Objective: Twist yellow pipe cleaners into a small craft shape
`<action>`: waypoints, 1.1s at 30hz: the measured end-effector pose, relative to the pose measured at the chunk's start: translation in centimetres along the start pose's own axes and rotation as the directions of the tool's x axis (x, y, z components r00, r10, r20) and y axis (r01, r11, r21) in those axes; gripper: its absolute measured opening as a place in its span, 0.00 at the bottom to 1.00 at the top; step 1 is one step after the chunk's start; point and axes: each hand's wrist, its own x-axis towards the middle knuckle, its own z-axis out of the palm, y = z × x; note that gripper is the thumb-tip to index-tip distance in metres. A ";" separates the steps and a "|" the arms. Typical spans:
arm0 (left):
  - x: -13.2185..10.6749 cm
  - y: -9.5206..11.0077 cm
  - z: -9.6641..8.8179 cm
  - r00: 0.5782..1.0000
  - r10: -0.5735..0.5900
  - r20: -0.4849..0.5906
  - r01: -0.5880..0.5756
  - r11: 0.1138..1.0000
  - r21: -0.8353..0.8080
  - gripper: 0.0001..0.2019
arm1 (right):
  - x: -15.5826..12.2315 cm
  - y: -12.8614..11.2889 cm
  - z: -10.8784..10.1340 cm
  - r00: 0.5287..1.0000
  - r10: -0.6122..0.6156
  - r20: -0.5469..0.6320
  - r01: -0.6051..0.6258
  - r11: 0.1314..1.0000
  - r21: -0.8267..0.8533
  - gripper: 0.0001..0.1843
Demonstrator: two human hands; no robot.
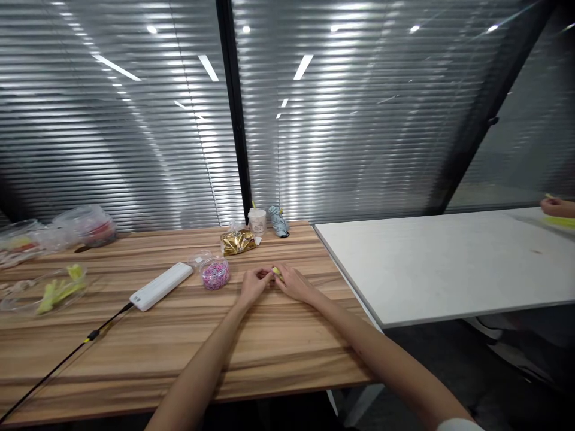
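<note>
My left hand [254,285] and my right hand [294,283] meet over the wooden table, fingertips almost touching. A small yellow-green piece [277,273] shows between the fingers of my right hand, which is closed on it. The fingers of my left hand are pinched together right beside that piece; what they hold, if anything, is too small to make out. Left of my hands stands a round clear tub [215,275] full of tiny pink and purple pieces, with a clear lid [199,258] behind it.
A white power bank [162,286] with a black cable [58,362] lies left. Yellow-green strips [60,293] rest on clear plastic. Behind are a gold foil bag [238,242], paper cup [257,221] and blue-grey bundle [279,222]. Another person's hand [557,207] is above the white table [431,269].
</note>
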 end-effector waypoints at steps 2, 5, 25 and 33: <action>0.0 0.1 0.0 1.000 -0.010 -0.005 0.010 1.000 0.009 0.12 | 0.0 0.0 -0.1 1.000 0.015 -0.005 -0.015 1.000 -0.005 0.14; 0.1 0.1 0.0 1.000 -0.008 -0.012 0.008 0.999 0.031 0.12 | 0.0 -0.1 -0.2 0.999 0.039 0.001 -0.039 0.999 -0.021 0.13; 0.3 -0.5 0.0 0.997 0.076 0.031 -0.076 0.997 0.024 0.11 | 0.0 0.1 -0.1 0.999 0.039 0.011 -0.038 0.999 -0.029 0.07; 0.3 -0.6 0.0 0.990 0.098 0.098 -0.092 0.993 -0.072 0.15 | 0.1 0.4 0.2 1.000 0.030 -0.005 -0.030 1.000 -0.001 0.08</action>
